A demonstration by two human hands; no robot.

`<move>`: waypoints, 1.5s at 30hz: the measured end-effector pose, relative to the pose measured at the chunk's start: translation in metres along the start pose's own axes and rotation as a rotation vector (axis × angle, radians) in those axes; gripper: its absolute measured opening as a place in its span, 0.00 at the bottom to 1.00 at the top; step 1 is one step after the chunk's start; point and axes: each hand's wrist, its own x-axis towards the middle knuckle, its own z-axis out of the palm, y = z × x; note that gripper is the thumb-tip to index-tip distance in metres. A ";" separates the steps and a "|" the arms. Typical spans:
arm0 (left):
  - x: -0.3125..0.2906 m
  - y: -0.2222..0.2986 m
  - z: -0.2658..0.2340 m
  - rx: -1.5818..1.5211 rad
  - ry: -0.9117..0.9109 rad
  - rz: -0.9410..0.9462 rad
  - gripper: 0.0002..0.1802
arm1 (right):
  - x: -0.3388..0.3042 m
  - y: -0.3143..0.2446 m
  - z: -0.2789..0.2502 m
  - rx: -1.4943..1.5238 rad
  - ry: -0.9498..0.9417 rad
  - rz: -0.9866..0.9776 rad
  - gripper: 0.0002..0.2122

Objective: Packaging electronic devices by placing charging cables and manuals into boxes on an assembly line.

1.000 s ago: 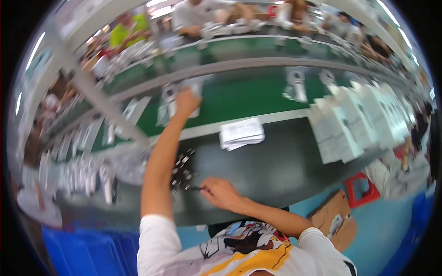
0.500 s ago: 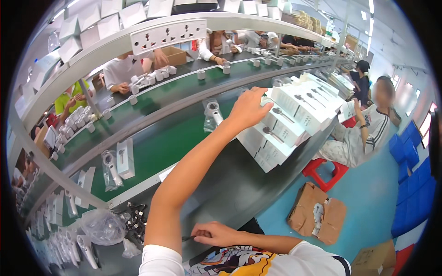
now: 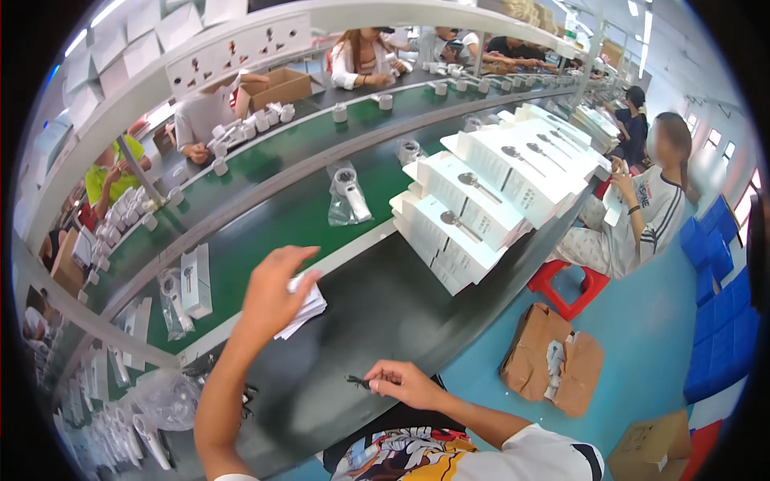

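My left hand is over a small stack of folded white paper leaflets on the dark bench, its thumb and fingers apart; nothing shows between them. Closer to my body, my right hand pinches a short black cable, whose end sticks out to the left. Behind my left forearm, a bunch of black cables is partly hidden. Right of the leaflets, white printed boxes lie in slanted, stacked rows. A bagged white handheld device with a round head lies on the green belt.
Beside my left forearm, clear plastic bags and several white devices lie together. A metal frame with a socket strip arches overhead. On the right, a person sits on a red stool; an opened brown carton lies on the floor.
My left hand has come back from the stacked boxes, leftward and nearer, to the leaflets. The right hand has moved slightly right, still with the cable. The whole view has shifted a little.
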 end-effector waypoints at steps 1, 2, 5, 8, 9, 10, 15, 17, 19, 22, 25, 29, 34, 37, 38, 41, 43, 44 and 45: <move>-0.011 -0.012 -0.003 -0.016 -0.078 -0.212 0.21 | 0.006 0.005 -0.003 -0.009 0.049 -0.098 0.09; -0.024 -0.022 -0.004 -0.017 -0.085 -0.228 0.21 | 0.011 -0.002 -0.007 -0.086 0.073 -0.092 0.08; -0.066 -0.062 0.003 0.256 -0.140 -0.128 0.29 | 0.038 -0.013 -0.017 -0.149 0.140 -0.151 0.08; -0.086 -0.088 0.014 0.215 -0.181 -0.142 0.27 | 0.068 -0.027 -0.026 -0.213 0.176 -0.134 0.08; -0.090 -0.092 0.014 0.186 -0.171 -0.125 0.26 | 0.073 -0.035 -0.027 -0.241 0.197 -0.172 0.08; -0.091 -0.091 0.011 0.155 -0.178 -0.126 0.27 | 0.079 -0.042 -0.027 -0.263 0.209 -0.213 0.08; -0.086 -0.094 0.027 0.132 -0.128 -0.149 0.22 | 0.096 -0.052 -0.044 -0.242 0.273 -0.225 0.07; -0.093 -0.101 0.029 0.126 -0.104 -0.167 0.21 | 0.109 -0.049 -0.044 -0.235 0.250 -0.256 0.07; -0.098 -0.100 0.029 0.108 -0.090 -0.171 0.19 | 0.126 -0.051 -0.039 -0.285 0.222 -0.268 0.07; -0.101 -0.100 0.028 0.075 -0.056 -0.154 0.19 | 0.150 -0.053 -0.036 -0.365 0.203 -0.301 0.07; -0.102 -0.099 0.032 0.066 -0.007 -0.127 0.17 | 0.169 -0.055 -0.033 -0.474 0.206 -0.359 0.07; -0.103 -0.100 0.033 0.070 0.043 -0.116 0.13 | 0.184 -0.055 -0.031 -0.601 0.180 -0.393 0.07; -0.101 -0.096 0.033 0.140 0.187 -0.022 0.06 | 0.193 -0.053 -0.025 -0.806 0.076 -0.625 0.07; -0.105 -0.091 0.034 0.186 0.231 0.049 0.05 | 0.192 -0.057 -0.020 -0.915 0.057 -0.689 0.07; -0.105 -0.092 0.035 0.189 0.231 0.052 0.05 | 0.192 -0.057 -0.020 -0.914 0.060 -0.693 0.07; -0.102 -0.090 0.037 0.187 0.267 0.125 0.05 | 0.191 -0.061 -0.022 -0.913 0.046 -0.701 0.08; -0.098 -0.085 0.037 0.202 0.315 0.141 0.06 | 0.183 -0.068 -0.020 -1.011 0.119 -0.817 0.07; -0.099 -0.082 0.036 0.192 0.311 0.152 0.06 | 0.176 -0.072 -0.015 -1.016 0.133 -0.811 0.07; -0.101 -0.079 0.036 0.194 0.333 0.125 0.06 | 0.167 -0.075 -0.009 -0.820 0.127 -0.661 0.07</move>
